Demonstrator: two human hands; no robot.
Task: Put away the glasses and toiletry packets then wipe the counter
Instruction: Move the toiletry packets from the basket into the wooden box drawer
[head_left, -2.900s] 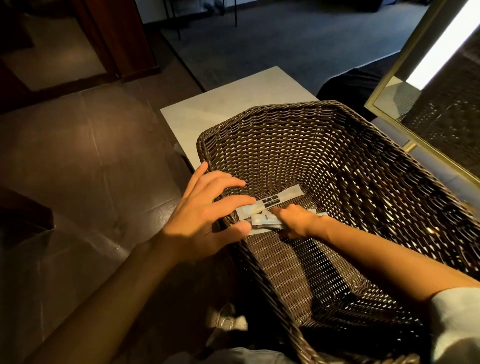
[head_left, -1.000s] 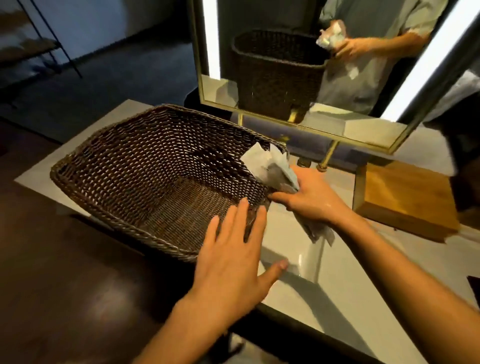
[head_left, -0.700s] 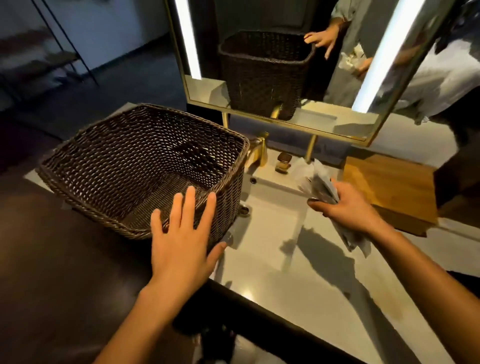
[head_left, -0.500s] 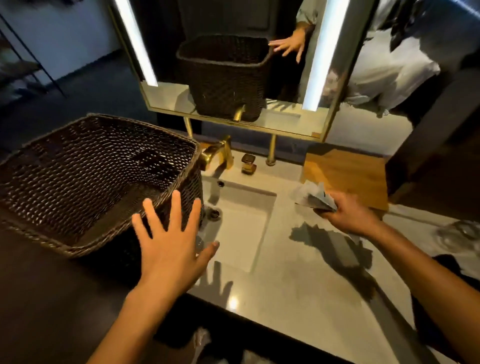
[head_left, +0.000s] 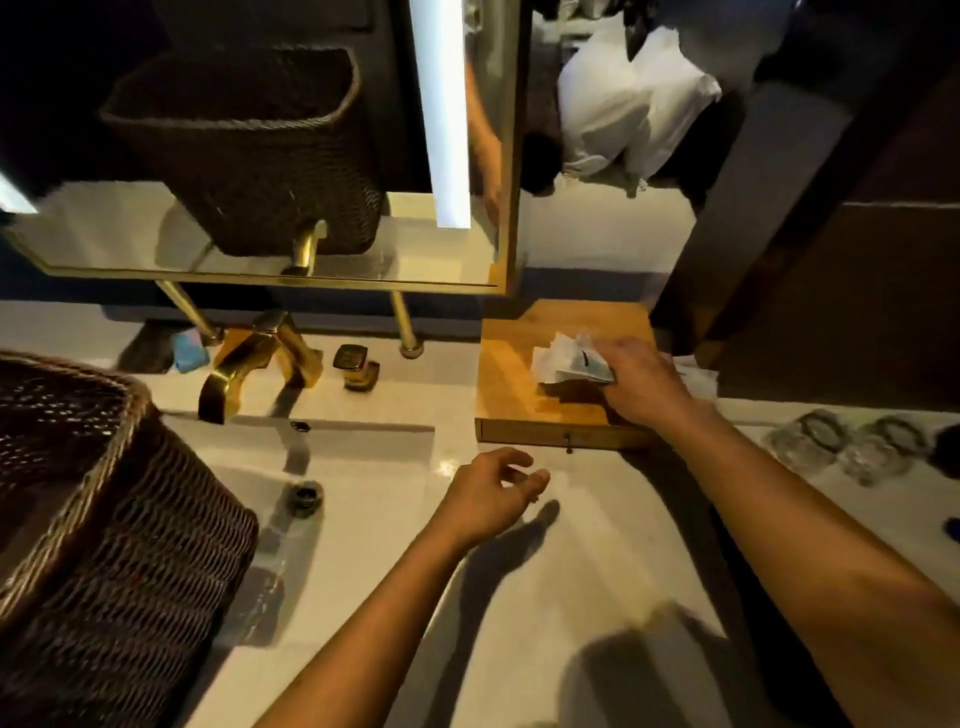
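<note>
Head view, near to far: the left hand (head_left: 493, 488) has been taken off the basket (head_left: 104, 519) rim, where it lay half a second ago, and is now held over the pale counter (head_left: 519, 597) just short of the wooden box (head_left: 519, 395), its fingers loosely curled and nothing gripped in them. The right hand (head_left: 641, 382) has been carried from the basket, across the sink (head_left: 322, 457), to the top of the wooden box, and its fingers are clenched on the bundle of packets (head_left: 566, 358), which is being brought down onto or just above the lid; contact cannot be told. From this it is judged that the packets are about to be stowed, perhaps through the small-knobbed drawer front toward which the left hand is reaching. One bundle is counted; how many packets it holds cannot be made out. Two glasses (head_left: 841, 447) are counted, blurred, on the counter at the right, untouched. One basket, one gold tap (head_left: 244, 364) and one mirror (head_left: 260, 156) are seen. No cloth is visible, so wiping is judged not yet begun.
</note>
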